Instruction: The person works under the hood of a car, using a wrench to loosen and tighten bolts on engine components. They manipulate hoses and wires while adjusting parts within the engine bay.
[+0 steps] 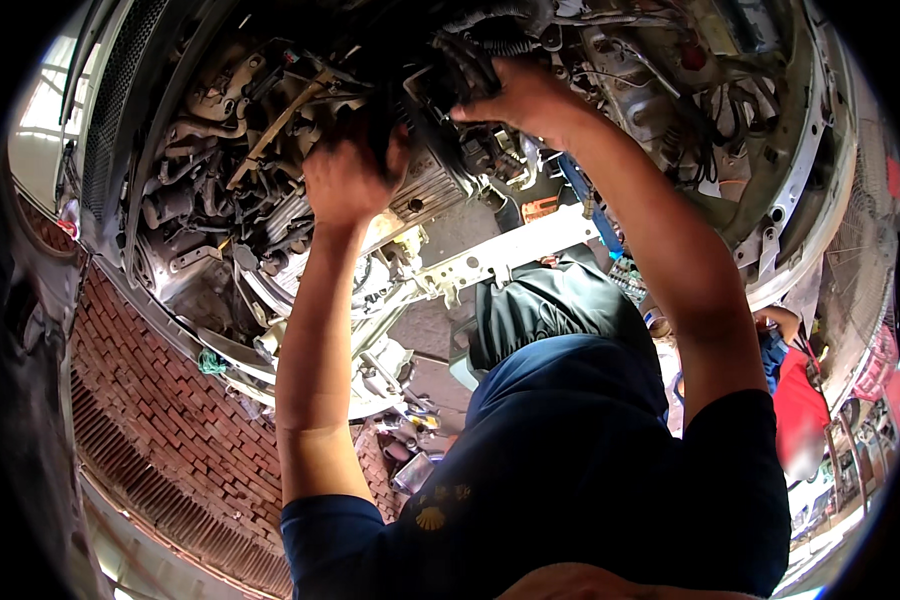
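We clamp our right hand (515,95) on a black engine part (450,75) overhead, steadying it; our left hand's (350,175) grip stays unclear.

A car repair workshop. Shown by the engine bay (300,150) open wide, packed with hoses and wiring (700,110), a white crossmember (510,250) bared, grimy parts (390,370) all round. Brick paving (160,400) below, with shop clutter (850,440) at the right edge.
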The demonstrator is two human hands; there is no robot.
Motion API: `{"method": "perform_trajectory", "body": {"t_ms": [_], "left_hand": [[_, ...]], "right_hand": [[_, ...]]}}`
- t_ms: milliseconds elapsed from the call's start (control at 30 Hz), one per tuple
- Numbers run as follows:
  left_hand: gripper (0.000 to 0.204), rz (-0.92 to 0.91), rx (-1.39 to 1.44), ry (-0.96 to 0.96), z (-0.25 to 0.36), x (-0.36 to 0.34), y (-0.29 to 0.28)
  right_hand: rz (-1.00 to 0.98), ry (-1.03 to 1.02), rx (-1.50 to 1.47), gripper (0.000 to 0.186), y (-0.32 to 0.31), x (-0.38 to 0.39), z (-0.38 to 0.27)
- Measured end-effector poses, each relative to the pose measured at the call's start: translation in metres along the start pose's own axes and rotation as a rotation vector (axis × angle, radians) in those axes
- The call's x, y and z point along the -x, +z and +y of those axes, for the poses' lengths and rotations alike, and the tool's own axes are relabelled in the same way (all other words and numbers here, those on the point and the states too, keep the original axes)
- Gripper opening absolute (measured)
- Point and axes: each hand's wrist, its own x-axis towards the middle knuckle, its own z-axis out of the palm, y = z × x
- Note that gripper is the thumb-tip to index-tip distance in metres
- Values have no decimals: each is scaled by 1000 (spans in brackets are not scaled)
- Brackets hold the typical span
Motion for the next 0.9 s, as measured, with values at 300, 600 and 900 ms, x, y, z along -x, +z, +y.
{"method": "perform_trajectory", "body": {"t_ms": [300,600,900], "left_hand": [[48,-53,-115,-137,3,5,-3],[45,-43,86,-165,12,-3,-25],[42,-30,80,-125,19,-4,-26]], "right_hand": [[61,96,-425,43,18,6,15],[184,37,-344,68,13,47,46],[497,15,-413,34,-17,55,57]]}}
